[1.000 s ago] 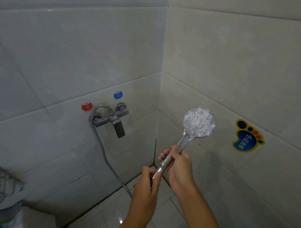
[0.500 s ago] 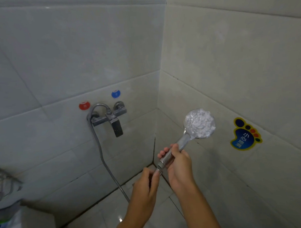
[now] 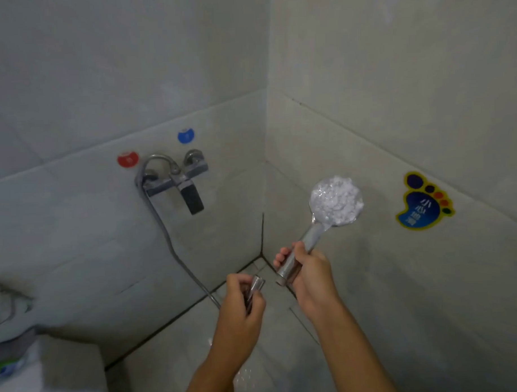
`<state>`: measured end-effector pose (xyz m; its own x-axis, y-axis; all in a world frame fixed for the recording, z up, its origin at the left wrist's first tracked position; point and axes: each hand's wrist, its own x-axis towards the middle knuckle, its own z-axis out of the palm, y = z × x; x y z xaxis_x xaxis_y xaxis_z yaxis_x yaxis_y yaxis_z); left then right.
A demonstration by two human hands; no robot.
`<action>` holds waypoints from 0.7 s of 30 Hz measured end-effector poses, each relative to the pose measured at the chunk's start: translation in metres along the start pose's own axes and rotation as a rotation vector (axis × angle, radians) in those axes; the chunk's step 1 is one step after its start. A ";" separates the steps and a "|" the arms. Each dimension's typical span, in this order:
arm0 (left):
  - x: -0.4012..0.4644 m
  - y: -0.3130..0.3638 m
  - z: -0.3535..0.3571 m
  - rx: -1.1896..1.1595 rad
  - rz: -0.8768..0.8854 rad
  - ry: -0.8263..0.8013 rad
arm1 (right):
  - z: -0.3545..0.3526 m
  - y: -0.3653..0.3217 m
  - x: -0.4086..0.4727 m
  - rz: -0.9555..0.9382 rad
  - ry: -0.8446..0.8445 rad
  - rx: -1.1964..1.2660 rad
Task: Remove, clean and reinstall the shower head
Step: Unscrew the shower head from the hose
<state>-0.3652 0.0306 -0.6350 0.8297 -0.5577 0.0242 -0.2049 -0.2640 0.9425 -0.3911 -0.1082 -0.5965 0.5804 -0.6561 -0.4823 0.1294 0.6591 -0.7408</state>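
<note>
A chrome shower head with a round, white-speckled face points up and right in front of the corner tiles. My right hand grips its handle, whose open lower end shows just below my fingers. My left hand holds the metal end nut of the hose, a small gap away from the handle's end. The grey hose runs up the wall to the chrome mixer tap.
Red and blue round markers sit above the tap. A blue foot-shaped sticker is on the right wall. A wire rack and a white cistern stand at the lower left.
The hose end and the shower head handle were joined before; now they are apart, with my left hand lower and to the left holding the nut.
</note>
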 end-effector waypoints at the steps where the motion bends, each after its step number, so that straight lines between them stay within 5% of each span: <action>1: 0.000 -0.006 0.001 0.004 -0.012 -0.009 | -0.006 0.006 0.003 0.003 0.014 -0.048; 8: 0.000 -0.082 0.026 0.044 -0.172 -0.116 | -0.083 0.078 0.037 0.126 0.140 -0.445; 21: -0.002 -0.273 0.088 0.287 -0.585 -0.277 | -0.216 0.225 0.099 0.579 0.164 -0.572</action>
<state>-0.3563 0.0347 -0.9214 0.6907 -0.4306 -0.5809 0.0741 -0.7570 0.6492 -0.4782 -0.1044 -0.9127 0.2989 -0.3448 -0.8898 -0.6085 0.6494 -0.4561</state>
